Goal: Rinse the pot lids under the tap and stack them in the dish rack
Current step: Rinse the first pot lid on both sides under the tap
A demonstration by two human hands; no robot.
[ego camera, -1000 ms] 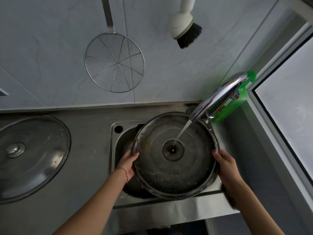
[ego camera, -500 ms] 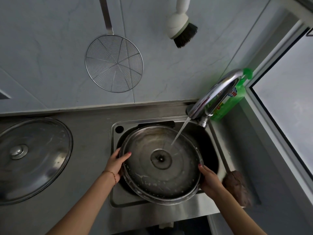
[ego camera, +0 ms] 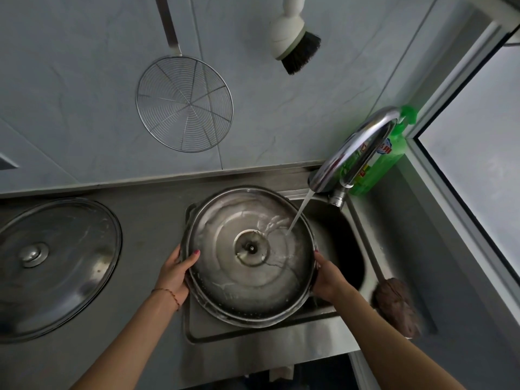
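Spanning the whole lower view, the grey steel tabletop carries a large round steel lid with a knob at its left edge. Over the steel sink, an upturned round steel pot lid catches water from the chrome tap. The left hand and right hand grip its opposite rims.

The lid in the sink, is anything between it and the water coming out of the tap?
Nothing visible. The stream from the tap falls straight onto the upturned inside of the lid, right of its centre. The left hand and right hand grip opposite rims, apart from the stream. No dish rack is in view.
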